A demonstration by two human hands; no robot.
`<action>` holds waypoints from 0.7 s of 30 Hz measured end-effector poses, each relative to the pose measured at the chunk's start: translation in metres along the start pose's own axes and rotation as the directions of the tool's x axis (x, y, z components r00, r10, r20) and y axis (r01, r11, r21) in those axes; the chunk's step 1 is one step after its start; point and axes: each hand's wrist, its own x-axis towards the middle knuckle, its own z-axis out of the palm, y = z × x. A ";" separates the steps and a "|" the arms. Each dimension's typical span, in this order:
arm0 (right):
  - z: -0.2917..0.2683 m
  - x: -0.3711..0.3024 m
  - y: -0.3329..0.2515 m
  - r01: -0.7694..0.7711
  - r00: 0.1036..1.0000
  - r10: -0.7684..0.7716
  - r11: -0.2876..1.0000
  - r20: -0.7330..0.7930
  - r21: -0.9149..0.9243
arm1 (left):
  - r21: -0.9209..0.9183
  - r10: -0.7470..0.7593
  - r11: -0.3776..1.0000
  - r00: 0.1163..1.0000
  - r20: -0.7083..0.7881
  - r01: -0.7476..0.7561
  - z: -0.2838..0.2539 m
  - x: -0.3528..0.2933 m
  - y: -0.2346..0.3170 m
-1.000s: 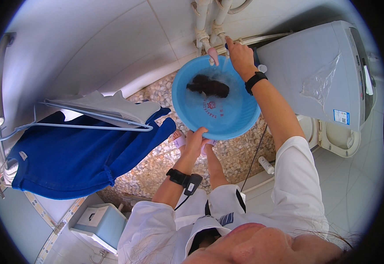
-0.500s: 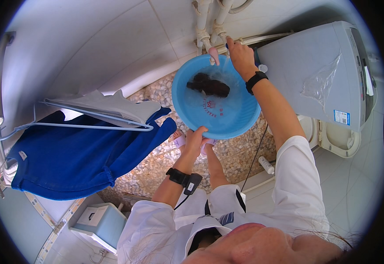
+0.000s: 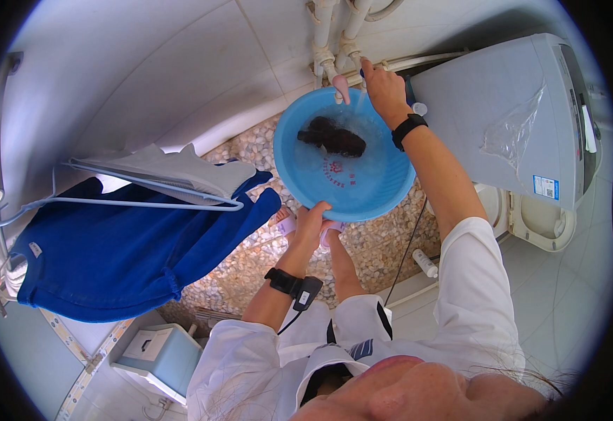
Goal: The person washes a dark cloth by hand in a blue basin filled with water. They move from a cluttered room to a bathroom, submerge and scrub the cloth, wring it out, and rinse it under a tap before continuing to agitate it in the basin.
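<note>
A round blue plastic basin [image 3: 384, 200] holds sudsy water and a dark brown, wet cloth-like bundle [image 3: 331, 136], whose exact kind I cannot make out. My left hand [image 3: 311, 221] grips the basin's near rim, thumb over the edge. At the far side, my right hand [image 3: 385, 91] is closed round the blue handle of a tap [image 3: 354, 59] on the white wall pipes. Its fingers partly hide the handle. Under this tap, a thin stream of water [image 3: 361, 100] falls into the basin. Just left of it is another spout with a pink end piece [image 3: 341, 89].
On the left hang a blue garment [image 3: 110, 245] and light blue hangers [image 3: 152, 202]. A grey washing machine [image 3: 475, 105] stands on the right, and a white bottle [image 3: 425, 263] lies below it. Pebble-patterned flooring [image 3: 236, 245] lies under the basin. A pale blue bin [image 3: 159, 358] is at lower left.
The water in the basin ripples, and the dark bundle has shifted very slightly. Both hands keep their places on the rim and the tap.
</note>
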 end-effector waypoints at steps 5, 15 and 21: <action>0.001 0.000 0.001 -0.004 1.000 0.004 1.000 0.010 0.003 | -0.009 0.053 0.999 0.998 -0.021 -0.053 0.006 -0.005 0.001; 0.003 0.001 0.001 -0.011 1.000 0.011 1.000 0.010 0.012 | -0.006 0.047 0.999 0.999 -0.021 -0.047 0.007 -0.004 0.002; 0.001 0.002 0.000 -0.011 1.000 0.010 1.000 0.013 0.010 | 0.037 0.033 0.999 0.999 -0.018 -0.032 0.005 0.000 0.002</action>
